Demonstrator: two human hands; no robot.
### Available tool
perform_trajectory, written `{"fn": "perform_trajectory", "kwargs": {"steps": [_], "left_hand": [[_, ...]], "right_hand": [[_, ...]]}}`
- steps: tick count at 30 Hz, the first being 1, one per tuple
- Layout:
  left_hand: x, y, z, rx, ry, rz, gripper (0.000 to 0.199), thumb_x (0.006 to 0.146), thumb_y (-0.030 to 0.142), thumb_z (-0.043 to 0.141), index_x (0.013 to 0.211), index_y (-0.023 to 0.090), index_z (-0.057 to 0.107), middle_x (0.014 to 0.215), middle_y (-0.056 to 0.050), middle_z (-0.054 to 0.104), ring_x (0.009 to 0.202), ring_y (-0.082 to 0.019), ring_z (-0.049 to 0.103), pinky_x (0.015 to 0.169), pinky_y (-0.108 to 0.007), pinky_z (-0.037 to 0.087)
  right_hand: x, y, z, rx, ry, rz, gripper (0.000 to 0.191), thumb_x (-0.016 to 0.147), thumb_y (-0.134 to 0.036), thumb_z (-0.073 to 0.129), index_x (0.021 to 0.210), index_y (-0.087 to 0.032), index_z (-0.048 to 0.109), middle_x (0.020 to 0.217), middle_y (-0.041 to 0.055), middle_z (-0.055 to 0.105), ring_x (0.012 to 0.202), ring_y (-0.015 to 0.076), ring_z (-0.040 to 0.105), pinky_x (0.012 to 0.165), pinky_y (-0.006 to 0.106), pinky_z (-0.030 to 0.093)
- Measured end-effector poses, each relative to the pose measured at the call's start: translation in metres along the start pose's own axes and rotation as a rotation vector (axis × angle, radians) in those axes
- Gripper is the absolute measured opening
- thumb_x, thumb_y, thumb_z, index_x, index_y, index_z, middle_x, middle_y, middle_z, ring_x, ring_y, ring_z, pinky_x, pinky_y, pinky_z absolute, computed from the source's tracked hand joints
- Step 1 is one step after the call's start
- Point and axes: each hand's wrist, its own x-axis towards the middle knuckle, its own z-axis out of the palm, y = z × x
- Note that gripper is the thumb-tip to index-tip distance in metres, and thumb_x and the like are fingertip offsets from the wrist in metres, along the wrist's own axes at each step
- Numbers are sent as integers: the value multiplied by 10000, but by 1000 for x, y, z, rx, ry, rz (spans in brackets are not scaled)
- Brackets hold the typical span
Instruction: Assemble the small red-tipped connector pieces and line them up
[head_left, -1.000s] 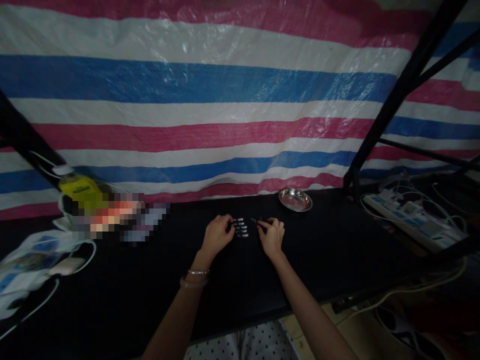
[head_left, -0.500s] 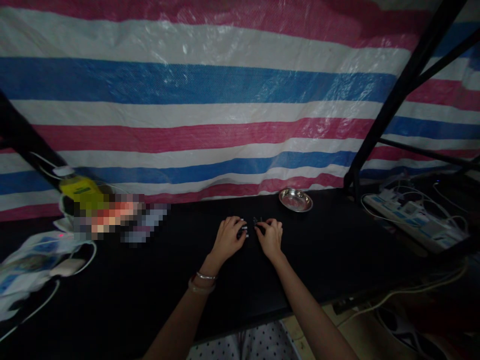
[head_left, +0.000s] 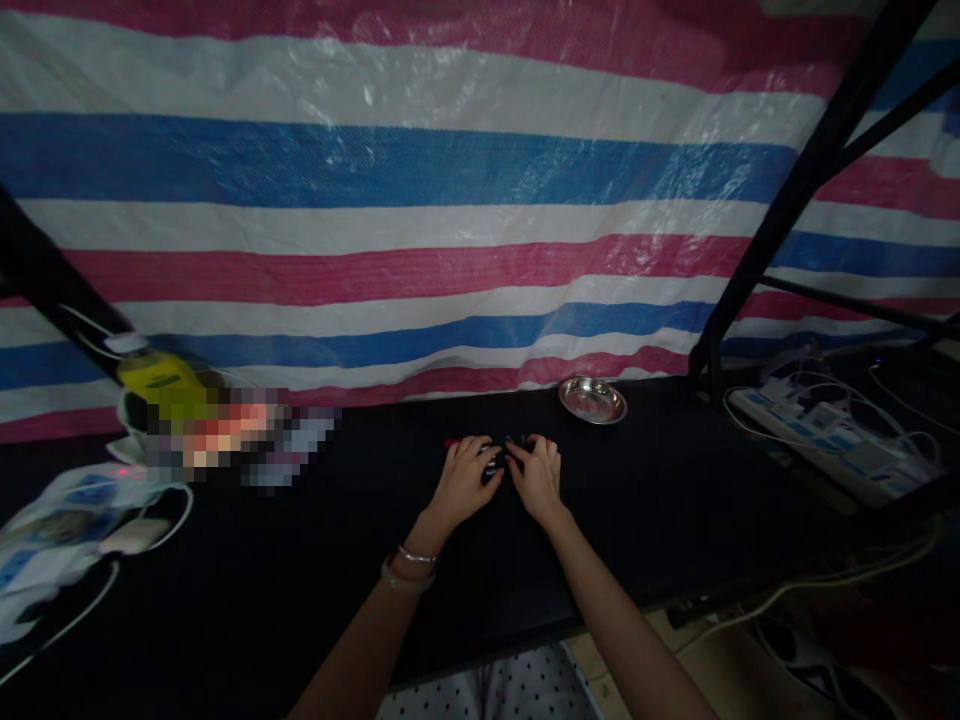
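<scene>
My left hand [head_left: 466, 480] rests low over the black table top, its fingers curled round several small dark pieces with pale marks [head_left: 491, 464], perhaps pens or markers. A red end [head_left: 451, 442] pokes out beyond its knuckles on the left. Close beside it, my right hand [head_left: 537, 475] is bent with thumb and fingers pinched on a small dark object [head_left: 514, 441]; its kind is unclear in the dim light. A narrow gap separates the two hands. Most of what they hold is hidden by the fingers.
A shiny round metal dish [head_left: 592, 401] stands at the back of the black table [head_left: 675, 480]. To the left are a yellow bottle [head_left: 161, 378], blurred-out items and a power strip with cables [head_left: 82, 495]. Another power strip [head_left: 817, 440] lies right. Striped sheeting [head_left: 420, 230] hangs behind.
My left hand has shifted slightly right, nearer my right hand, and the gap between them has narrowed. A red end now shows behind the left knuckles. The right hand has barely moved.
</scene>
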Motion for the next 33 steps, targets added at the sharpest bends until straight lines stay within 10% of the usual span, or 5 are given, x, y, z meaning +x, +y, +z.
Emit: {"fn": "perform_trajectory", "kwargs": {"steps": [24, 33], "left_hand": [[4, 2, -5, 18, 3, 17, 201, 892, 237, 478, 1010, 228, 640, 1034, -29, 643, 1046, -193, 493, 900, -372, 338], [3, 3, -5, 11, 113, -49, 170, 879, 256, 505, 905, 197, 662, 983, -51, 644, 976, -185, 531, 852, -365, 351]], "right_hand": [[1, 5, -10, 361, 50, -161, 157, 816, -255, 559, 918, -234, 676, 828, 25, 668, 841, 187, 546, 814, 326, 376], [1, 17, -16, 32, -35, 103, 111, 785, -272, 573, 843, -198, 633, 855, 57, 605, 787, 188, 560, 685, 281, 386]]}}
